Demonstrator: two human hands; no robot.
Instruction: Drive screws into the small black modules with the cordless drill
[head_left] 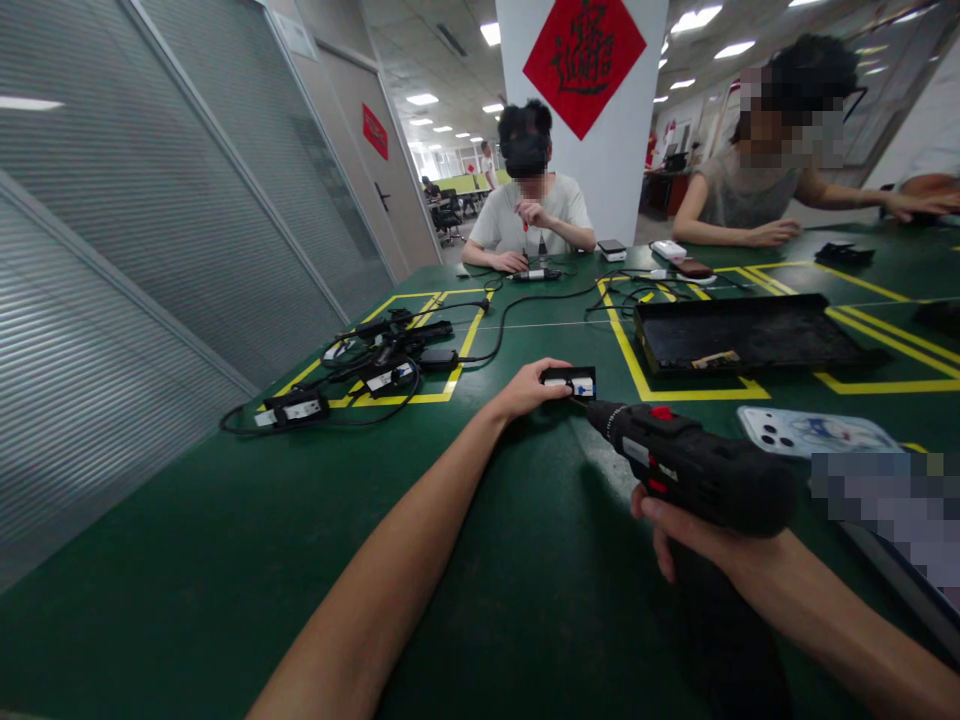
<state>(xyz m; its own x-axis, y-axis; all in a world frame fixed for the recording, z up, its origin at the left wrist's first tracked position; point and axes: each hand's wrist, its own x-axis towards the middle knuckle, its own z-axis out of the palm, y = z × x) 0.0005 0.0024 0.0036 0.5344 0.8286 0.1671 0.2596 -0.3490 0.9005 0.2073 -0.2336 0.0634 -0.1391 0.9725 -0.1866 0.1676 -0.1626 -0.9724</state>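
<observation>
My left hand (531,390) grips a small black rectangular device (583,384) with a white label, holding it on the green table (450,520). Its fingers close over the device's left end. My right hand (682,535) is wrapped round the grip of a black cordless drill (686,460) with red buttons. The drill points left and away from me. Its thin bit ends at the near edge of the device; whether it sits in a screw I cannot tell.
Tangled black adapters and cables (394,352) lie at the left inside yellow tape lines. A black tray (742,335) stands at the right, with a phone (817,432) nearer me. Across the table, one person (532,210) handles a tool; another person (757,190) sits at the right.
</observation>
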